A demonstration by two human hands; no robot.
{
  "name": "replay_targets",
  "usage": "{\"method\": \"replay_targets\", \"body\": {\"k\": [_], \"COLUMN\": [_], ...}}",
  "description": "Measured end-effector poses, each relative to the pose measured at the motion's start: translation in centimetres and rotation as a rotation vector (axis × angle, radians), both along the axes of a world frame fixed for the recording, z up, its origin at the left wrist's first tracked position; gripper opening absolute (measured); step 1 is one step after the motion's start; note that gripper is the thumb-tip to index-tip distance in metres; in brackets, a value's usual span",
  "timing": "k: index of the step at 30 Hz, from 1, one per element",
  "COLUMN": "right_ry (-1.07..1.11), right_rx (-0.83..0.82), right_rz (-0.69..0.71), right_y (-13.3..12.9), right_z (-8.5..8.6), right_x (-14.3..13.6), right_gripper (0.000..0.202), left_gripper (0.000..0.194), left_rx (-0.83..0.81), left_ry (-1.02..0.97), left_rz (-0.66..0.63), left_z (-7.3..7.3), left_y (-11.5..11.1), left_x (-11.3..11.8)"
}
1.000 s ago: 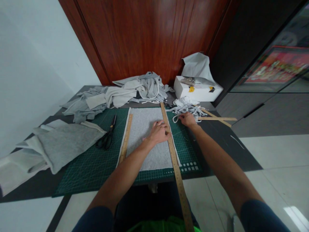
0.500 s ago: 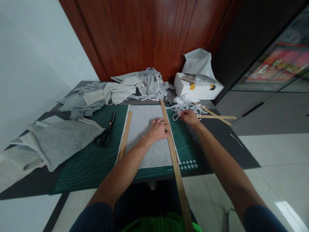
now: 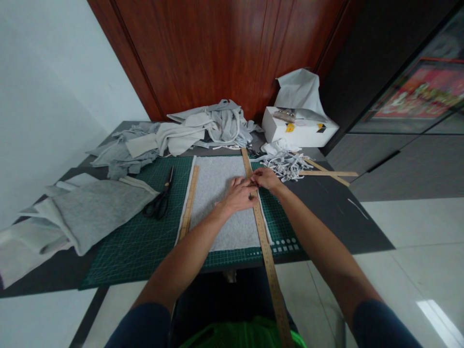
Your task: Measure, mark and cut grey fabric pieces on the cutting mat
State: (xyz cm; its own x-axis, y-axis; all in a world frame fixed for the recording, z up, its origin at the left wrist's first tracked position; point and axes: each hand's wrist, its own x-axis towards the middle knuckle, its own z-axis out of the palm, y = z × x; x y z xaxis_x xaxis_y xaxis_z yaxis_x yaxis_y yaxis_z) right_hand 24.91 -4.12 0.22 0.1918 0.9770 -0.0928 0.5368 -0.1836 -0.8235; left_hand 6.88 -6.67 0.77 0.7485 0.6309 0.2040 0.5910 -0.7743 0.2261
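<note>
My left hand [image 3: 237,194] lies flat with its fingers apart on a grey felt-like cloth [image 3: 221,224], and its fingertips press the long wooden ruler [image 3: 267,256]. That ruler runs along the cloth's right side and past the table's front edge. My right hand [image 3: 266,179] is pinched closed at the ruler's right edge, touching the left fingers; whatever it pinches is hidden. A shorter wooden ruler [image 3: 189,200] rests along the cloth's left side. Beneath the cloth is a green cutting mat [image 3: 119,251], with black-handled scissors [image 3: 159,200] to the left.
A heap of pale cut strips [image 3: 286,164] sits at right beside crossed wooden sticks [image 3: 331,173]. Grey fabric scraps [image 3: 217,125] line the back. Folded grey cloth [image 3: 105,205] covers the left side. A white box [image 3: 299,129] stands at the back right.
My right hand has moved left from the strip heap to the ruler's edge. The looped pale strip it was holding has left its fingers. My left hand stays on the ruler.
</note>
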Motion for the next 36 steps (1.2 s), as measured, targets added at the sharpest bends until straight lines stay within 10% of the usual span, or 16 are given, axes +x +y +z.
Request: {"method": "replay_targets", "body": {"k": [10,36], "right_ry": [-0.532,-0.625], "right_rx": [0.047,-0.031], "right_rz": [-0.001,0.037], "right_y": [-0.4,-1.5], "right_z": [0.2,2.2], "right_x": [0.6,-0.5], "right_gripper": [0.016,0.018], "left_gripper": [0.032,0.045], "left_rx": [0.011,-0.045], "left_ry": [-0.006,-0.053], "left_rz": [-0.003,0.015], "left_z": [-0.5,-0.5], "left_y": [-0.2,0.2], "left_x": [0.2,0.3]}}
